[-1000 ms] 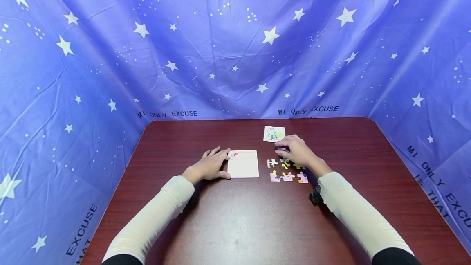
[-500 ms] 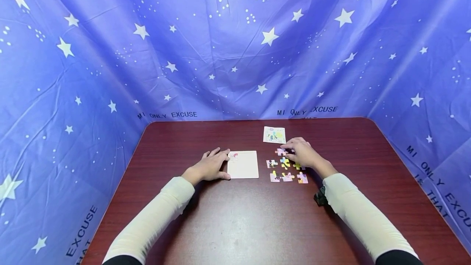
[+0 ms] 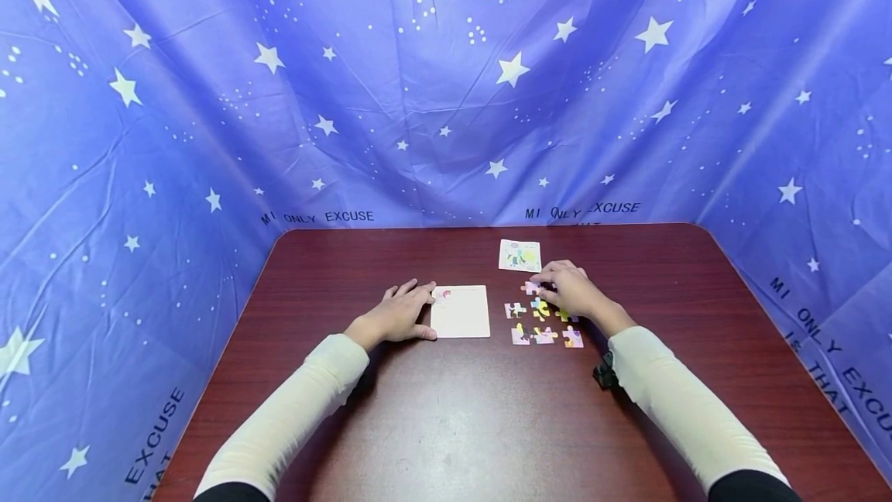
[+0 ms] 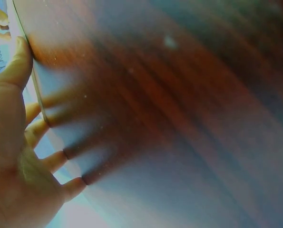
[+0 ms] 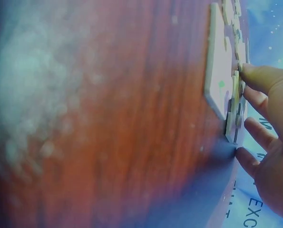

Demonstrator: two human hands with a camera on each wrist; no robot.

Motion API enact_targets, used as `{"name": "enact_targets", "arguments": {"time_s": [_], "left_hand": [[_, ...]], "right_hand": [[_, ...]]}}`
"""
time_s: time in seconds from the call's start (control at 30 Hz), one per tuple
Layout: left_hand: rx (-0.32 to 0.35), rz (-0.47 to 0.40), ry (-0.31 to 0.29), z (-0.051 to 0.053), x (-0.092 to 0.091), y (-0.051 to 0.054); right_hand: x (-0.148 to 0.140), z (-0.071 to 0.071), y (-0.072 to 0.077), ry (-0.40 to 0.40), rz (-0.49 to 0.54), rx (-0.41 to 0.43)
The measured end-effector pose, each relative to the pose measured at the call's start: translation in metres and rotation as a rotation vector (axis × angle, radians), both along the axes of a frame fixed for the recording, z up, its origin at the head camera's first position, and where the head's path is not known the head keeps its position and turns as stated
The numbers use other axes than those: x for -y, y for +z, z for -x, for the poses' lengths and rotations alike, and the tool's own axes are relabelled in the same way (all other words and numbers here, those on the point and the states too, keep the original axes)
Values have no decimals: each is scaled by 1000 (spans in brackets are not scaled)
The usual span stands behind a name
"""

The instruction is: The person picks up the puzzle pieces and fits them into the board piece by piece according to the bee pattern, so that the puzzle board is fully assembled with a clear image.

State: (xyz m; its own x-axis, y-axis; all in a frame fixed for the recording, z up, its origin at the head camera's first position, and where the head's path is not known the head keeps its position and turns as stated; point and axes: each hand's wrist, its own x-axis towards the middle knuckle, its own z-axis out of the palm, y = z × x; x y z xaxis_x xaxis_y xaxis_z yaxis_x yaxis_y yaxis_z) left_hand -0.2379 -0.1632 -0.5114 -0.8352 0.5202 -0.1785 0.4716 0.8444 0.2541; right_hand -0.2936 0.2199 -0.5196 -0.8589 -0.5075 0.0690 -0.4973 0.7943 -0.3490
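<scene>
Starry blue cloth hangs around the reddish-brown surface. The left hand, spread, touches a pale board with one pictured corner; rightward, the right hand meets puzzle pieces, whether pinching I cannot tell.

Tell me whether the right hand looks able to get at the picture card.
Probably yes: the right hand is close to the near edge of the picture card, nothing seems to lie on it, and the puzzle pieces sit nearer the person.
</scene>
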Motion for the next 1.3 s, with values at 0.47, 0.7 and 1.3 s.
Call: {"name": "enact_targets", "arguments": {"time_s": [0.47,0.7,1.3], "left_hand": [[-20,-7,-5,1,1,-2],[-16,-5,-4,2,1,-2],[-11,-4,-2,1,-1,-1]], "right_hand": [[5,7,5,22,30,-18],[15,9,8,51,61,-20],[51,9,5,106,106,-29]]}}
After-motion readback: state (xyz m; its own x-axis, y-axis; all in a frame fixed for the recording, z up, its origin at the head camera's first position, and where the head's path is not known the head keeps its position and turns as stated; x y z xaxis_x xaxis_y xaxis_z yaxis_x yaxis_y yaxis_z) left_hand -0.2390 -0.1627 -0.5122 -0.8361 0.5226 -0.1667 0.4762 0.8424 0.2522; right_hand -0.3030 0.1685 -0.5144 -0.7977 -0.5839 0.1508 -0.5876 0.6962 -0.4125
